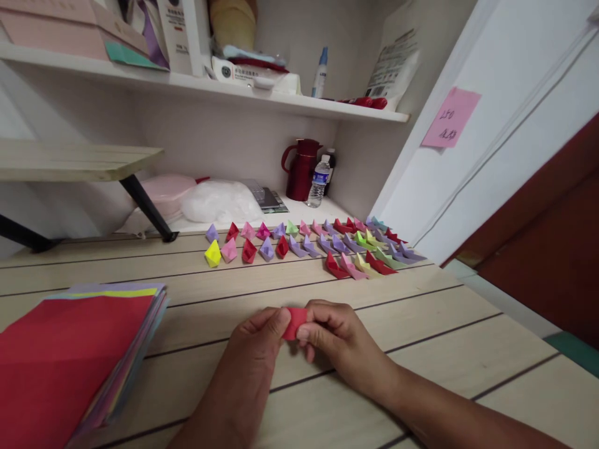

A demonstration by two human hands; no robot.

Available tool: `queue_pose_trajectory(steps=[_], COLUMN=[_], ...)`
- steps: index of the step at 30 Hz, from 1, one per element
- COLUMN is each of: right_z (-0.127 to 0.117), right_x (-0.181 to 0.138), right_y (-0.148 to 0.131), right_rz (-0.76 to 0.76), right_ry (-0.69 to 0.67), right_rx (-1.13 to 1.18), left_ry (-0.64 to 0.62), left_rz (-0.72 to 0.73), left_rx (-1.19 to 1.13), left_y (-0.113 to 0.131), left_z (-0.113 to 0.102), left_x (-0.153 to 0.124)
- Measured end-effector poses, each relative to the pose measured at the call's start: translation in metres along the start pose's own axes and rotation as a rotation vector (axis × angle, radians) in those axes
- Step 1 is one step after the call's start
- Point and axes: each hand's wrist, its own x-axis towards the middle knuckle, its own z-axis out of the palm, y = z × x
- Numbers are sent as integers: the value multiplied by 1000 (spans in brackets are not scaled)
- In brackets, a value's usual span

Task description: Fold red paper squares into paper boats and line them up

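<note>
I hold a small red piece of paper (294,324) in both hands, over the planks of the wooden table (421,349). My left hand (256,343) pinches its left edge, thumb on top; my right hand (334,333) grips the right edge between thumb and fingers. Ahead, a band of planks separates my knuckles from the rows of paper boats (249,251) near the far edge; the nearest, shortest row sits forward and to the right. On my left, a stack of coloured sheets (79,355), red on top, limits that side, apart from my forearm. On my right, planks run past my arm to the table's slanting side edge. Beyond the far edge stand a dark red jug (301,171) and a water bottle (319,182), touching neither boats nor hands
</note>
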Motion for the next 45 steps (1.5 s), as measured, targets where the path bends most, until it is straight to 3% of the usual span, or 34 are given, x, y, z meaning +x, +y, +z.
queue_pose_trajectory(steps=[5, 8, 11, 15, 21, 23, 30, 37, 42, 45], right_z=[3, -2, -8, -12, -10, -10, -12, -11, -8, -10], right_x=[10, 8, 4, 3, 5, 5, 9, 8, 7, 7], right_y=[11, 10, 5, 0, 3, 3, 6, 5, 6, 6], right_rz=[173, 131, 48, -3, -33, -12, 284, 315, 295, 233], right_ry=[27, 2, 90, 182, 149, 155, 197, 192, 174, 185], right_rx=[246, 164, -20, -125, -186, -108, 538, 685, 626, 478], left_ry=[141, 228, 352, 426, 369, 387, 569, 439, 443, 377], left_rz=[114, 240, 375, 306, 314, 319, 310, 188, 175, 136], left_rx=[93, 250, 468, 533, 631, 623, 429, 333, 397, 448], left_y=[-15, -20, -17, -13, -18, -19, -9, -13, -18, -17], left_z=[-6, -11, -13, -12, -13, -12, -6, 5, 1, -2], left_x=[9, 12, 9, 5, 5, 5, 3, -2, 1, 1])
